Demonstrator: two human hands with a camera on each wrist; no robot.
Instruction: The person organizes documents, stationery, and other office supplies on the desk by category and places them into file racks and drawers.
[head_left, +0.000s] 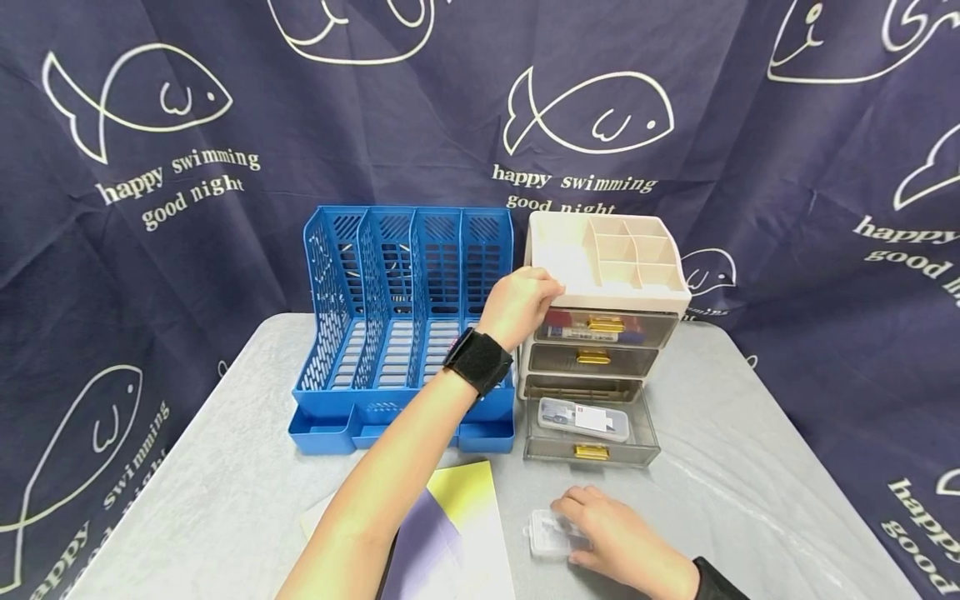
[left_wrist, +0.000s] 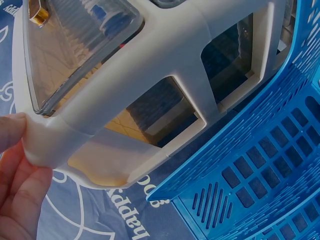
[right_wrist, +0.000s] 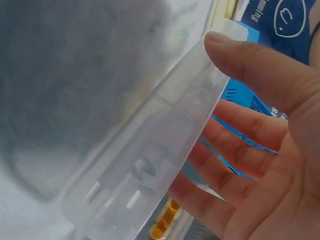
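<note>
My left hand (head_left: 522, 304) grips the top front left corner of a cream desktop drawer organizer (head_left: 611, 298); in the left wrist view, the thumb and fingers (left_wrist: 30, 192) pinch that corner. The bottom drawer (head_left: 637, 450) is pulled out, and a clear case with a white label (head_left: 583, 419) lies in it. In front of the drawer, my right hand (head_left: 618, 537) holds a small clear plastic box (head_left: 547, 535) low at the table. The right wrist view shows the thumb on one side of the box (right_wrist: 155, 125) and the fingers on the other; its contents are blurred.
A blue slotted file rack (head_left: 405, 400) stands left of the organizer. Purple, yellow and white sheets (head_left: 472, 533) lie on the table (head_left: 750, 467), partly under the left forearm. Pens show through the organizer's upper drawer (head_left: 645, 329). Behind hangs a dark blue fish-print cloth (head_left: 420, 125).
</note>
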